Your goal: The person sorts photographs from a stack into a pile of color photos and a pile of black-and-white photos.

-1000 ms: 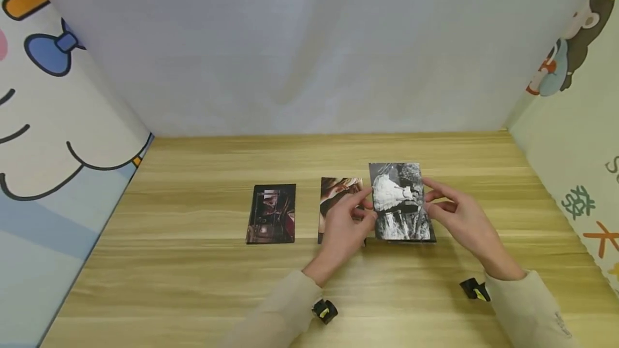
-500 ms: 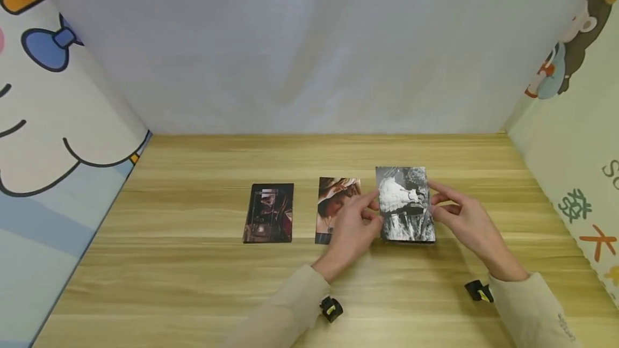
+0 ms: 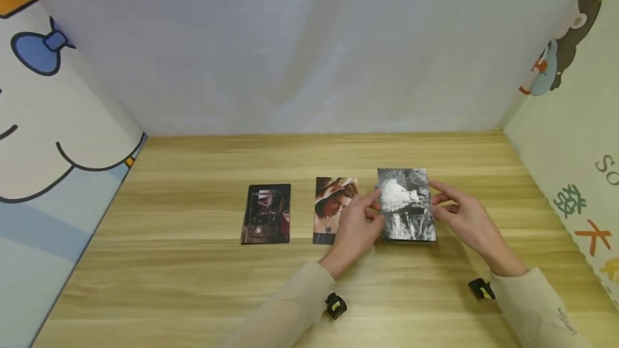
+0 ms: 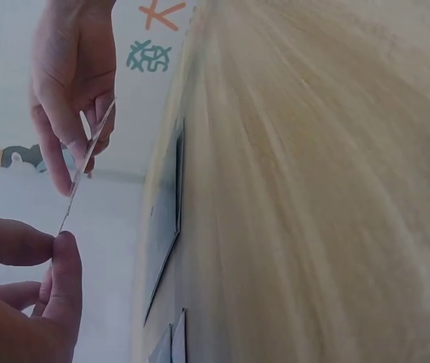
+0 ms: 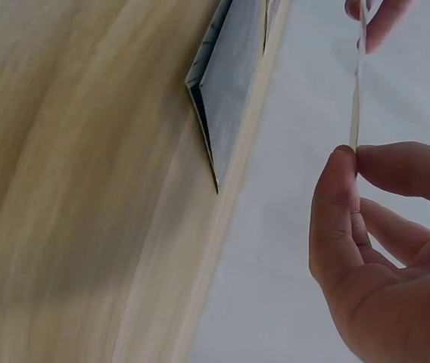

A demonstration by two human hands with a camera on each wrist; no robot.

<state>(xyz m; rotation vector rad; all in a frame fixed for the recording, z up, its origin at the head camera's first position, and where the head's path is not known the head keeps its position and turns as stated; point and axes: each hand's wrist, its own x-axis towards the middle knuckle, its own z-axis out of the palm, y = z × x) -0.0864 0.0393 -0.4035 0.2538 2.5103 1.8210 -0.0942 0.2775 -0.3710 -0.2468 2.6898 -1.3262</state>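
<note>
Both hands hold a black-and-white photo card [image 3: 405, 205] showing a figure in a white dress. My left hand [image 3: 355, 224] pinches its left edge between thumb and fingers. The right hand [image 3: 461, 219] pinches the opposite edge. In the left wrist view the card [image 4: 73, 198] is seen edge-on, raised off the wooden table [image 4: 298, 189]. Beneath it, in the right wrist view, a small pile of cards [image 5: 234, 83] lies on the tabletop, mostly hidden by the held card in the head view.
Left of the held card lies a portrait photo card [image 3: 333, 203], partly covered by my left hand. Farther left is a dark photo card pile [image 3: 266, 214]. A pale back wall [image 3: 309, 58] and printed side panels enclose the table [image 3: 193, 283].
Both hands have carried the black-and-white card slightly right and toward me, so it now covers the pile beneath almost fully. More of the portrait card shows.
</note>
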